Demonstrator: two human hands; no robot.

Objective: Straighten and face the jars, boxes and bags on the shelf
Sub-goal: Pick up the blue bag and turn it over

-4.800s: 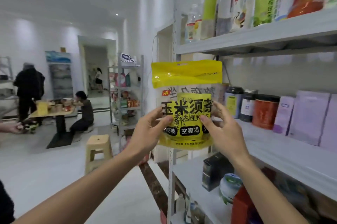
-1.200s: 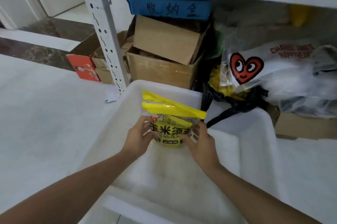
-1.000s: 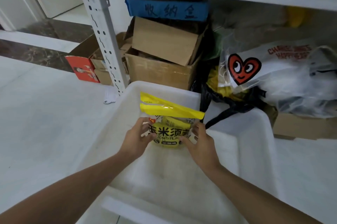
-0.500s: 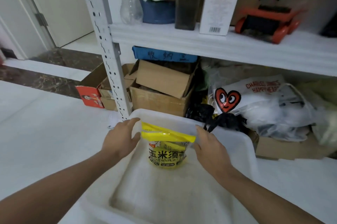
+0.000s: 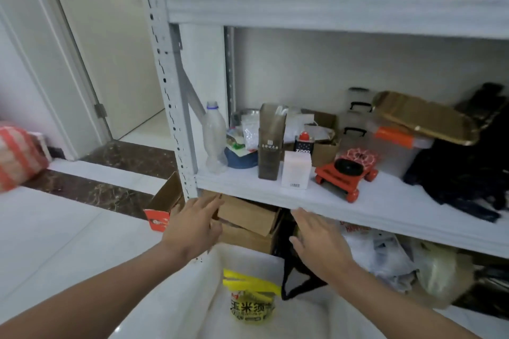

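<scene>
— Two hands are up in front of the shelf [image 5: 344, 207], neither holding anything. The left hand [image 5: 194, 224] has its fingers straight and close together, pointing toward the cardboard boxes [image 5: 248, 221] under the shelf board. The right hand [image 5: 321, 242] is flat too, fingers spread a little, palm down.

— Where's the yellow bag?

— It stands upright in the white tub [image 5: 192, 297] on the floor, below and between the two hands, touching neither. The yellow bag [image 5: 252, 303] has its printed front toward the camera, and its folded top leans slightly to the left.

— And on the shelf itself?

— Plenty. At the left end, next to the upright post [image 5: 168, 76], stands a clear plastic bottle [image 5: 214, 140] with no cap. Just right of it sits a blue bowl [image 5: 242, 158] with small packets piled in it. Then a tall brown box [image 5: 271, 141], upright, and in front of it to the right a small white box [image 5: 296, 173] with a barcode at the bottom. Behind the white box is a black lighter-fluid can [image 5: 303, 143] with a red cap.

— Anything further right?

— A red wheeled gadget [image 5: 347, 173], tilted toward the shelf edge, a clear storage bin [image 5: 385, 145] with a gold tray [image 5: 421, 118] lying slanted on top, and dark cloth [image 5: 462, 173] at the far right. Below the shelf, right of the boxes, lie crumpled plastic bags [image 5: 385, 258].
</scene>
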